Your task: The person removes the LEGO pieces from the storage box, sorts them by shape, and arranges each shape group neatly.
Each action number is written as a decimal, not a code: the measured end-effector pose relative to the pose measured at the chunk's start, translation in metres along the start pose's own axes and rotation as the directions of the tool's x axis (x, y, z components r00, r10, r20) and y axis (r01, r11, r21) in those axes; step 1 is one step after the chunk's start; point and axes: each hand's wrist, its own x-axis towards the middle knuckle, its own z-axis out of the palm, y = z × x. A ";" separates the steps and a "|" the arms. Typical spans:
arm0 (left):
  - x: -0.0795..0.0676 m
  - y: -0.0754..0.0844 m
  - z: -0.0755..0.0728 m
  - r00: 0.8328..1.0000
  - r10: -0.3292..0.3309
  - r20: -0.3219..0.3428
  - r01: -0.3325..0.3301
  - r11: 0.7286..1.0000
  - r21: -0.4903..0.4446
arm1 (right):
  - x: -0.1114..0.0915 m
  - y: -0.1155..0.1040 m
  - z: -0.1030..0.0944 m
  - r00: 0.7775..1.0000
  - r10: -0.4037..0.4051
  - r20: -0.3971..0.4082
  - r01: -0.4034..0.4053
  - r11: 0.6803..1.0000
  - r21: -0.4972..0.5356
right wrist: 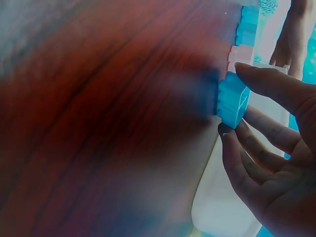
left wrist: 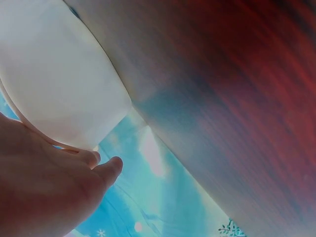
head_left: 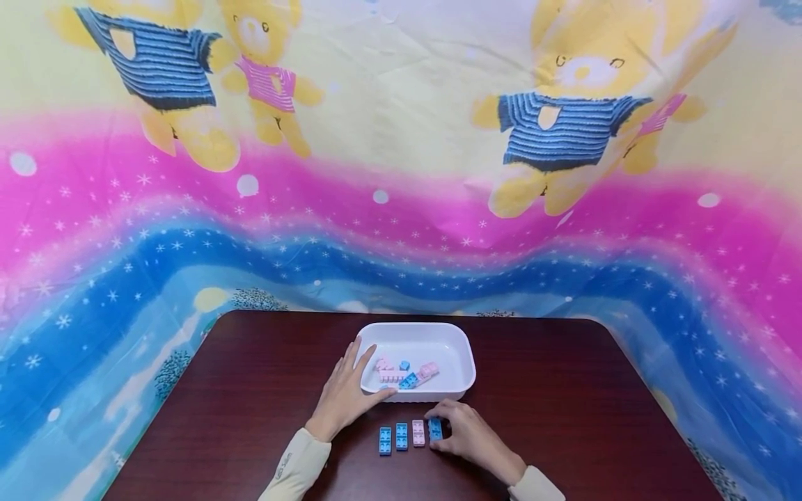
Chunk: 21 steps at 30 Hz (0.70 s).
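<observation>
Between thumb and fingertips, my right hand (head_left: 473, 435) pinches a blue building block (head_left: 435, 429) at the right end of a short row. In the right wrist view, this blue block (right wrist: 233, 101) shows its studs. Left of it lie a pink block (head_left: 418, 433) and two blue ones, the nearer-to-middle blue block (head_left: 402, 436) and the leftmost blue block (head_left: 385, 441). My left hand (head_left: 343, 402) rests spread against the left side of a white plastic tub (head_left: 432, 395), its thumb along the front rim.
Inside the tub are several blocks, among them a pink block (head_left: 429, 371), a blue block (head_left: 409, 380) and a small blue piece (head_left: 404, 365). The dark wooden table (head_left: 545, 376) ends at a patterned cloth backdrop (head_left: 401, 209) behind the tub.
</observation>
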 end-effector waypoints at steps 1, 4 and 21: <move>0.000 0.000 0.000 1.000 0.001 -0.001 -0.001 1.000 -0.001 | 0.000 0.000 0.001 1.000 0.001 -0.001 -0.001 1.000 0.002; 0.000 0.000 0.000 1.000 0.002 -0.002 -0.003 1.000 -0.004 | 0.000 0.001 0.001 1.000 -0.006 -0.008 0.006 1.000 0.004; -0.001 0.002 -0.001 1.000 -0.001 -0.003 0.001 1.000 -0.011 | -0.001 -0.010 -0.012 0.998 -0.027 -0.059 0.030 0.998 0.048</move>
